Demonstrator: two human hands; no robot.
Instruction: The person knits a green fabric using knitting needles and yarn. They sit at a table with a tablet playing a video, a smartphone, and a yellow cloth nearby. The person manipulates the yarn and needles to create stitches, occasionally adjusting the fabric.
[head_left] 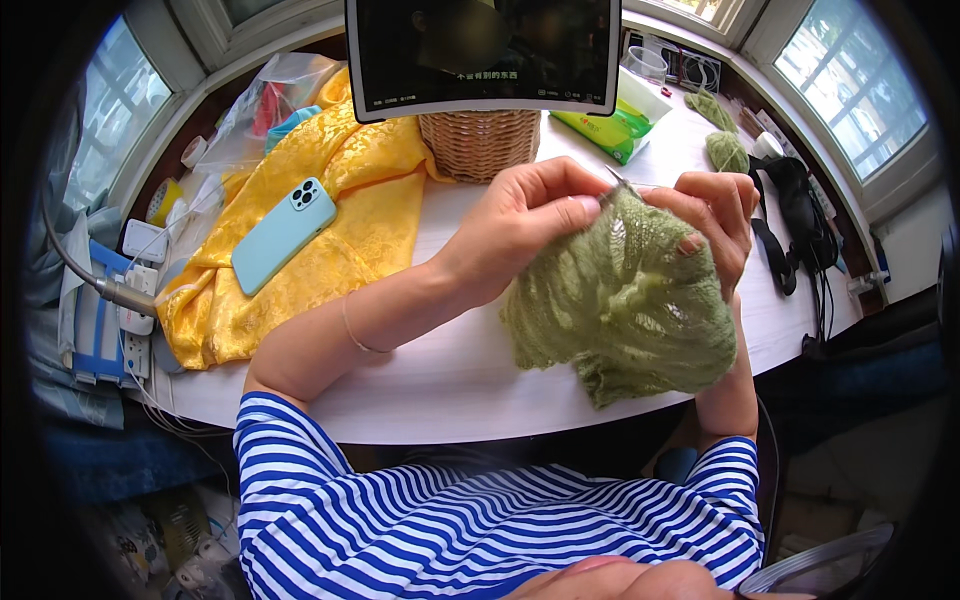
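Observation:
A piece of green lacy knitting [640, 300] hangs between my two hands, over the near part of the white table. My left hand [530, 215] pinches its upper left edge, thumb and fingers closed close to the tip of a thin knitting needle [619, 174]. On the other side my right hand [715, 215] is closed round the upper right edge of the knitting, its fingers bent. Part of the right fingers and most of the needles are hidden by the fabric and the hands. Green yarn balls [727, 152] lie beyond my right hand.
A light blue phone [283, 237] rests on shiny yellow cloth [370, 230] at left. At the back, a tablet screen [485, 55] stands before a wicker basket [482, 145], beside a green tissue pack [620, 120]. Black straps [800, 225] lie at right; a power strip [137, 310] sits far left.

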